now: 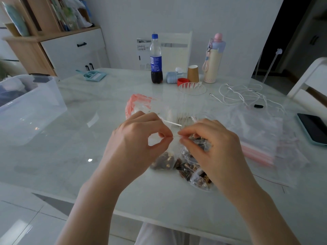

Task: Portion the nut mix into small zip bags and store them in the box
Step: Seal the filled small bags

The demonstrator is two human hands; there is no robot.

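Observation:
A small clear zip bag [163,160] with brown nut mix in its bottom hangs just above the table's middle. My left hand [136,140] pinches its top edge on the left, and my right hand [210,147] pinches the same edge on the right, fingertips almost meeting. More filled small bags [192,172] lie under my right hand. A stack of unused zip bags with pink strips [261,138] lies to the right. The clear plastic storage box [30,110] stands at the table's left edge.
A clear cup [192,103] and a pink-edged bag [136,105] stand behind my hands. Further back are a cola bottle [156,59], paper cup [193,73] and pastel flask [213,59]. White cable [244,96] and a phone [314,128] lie right.

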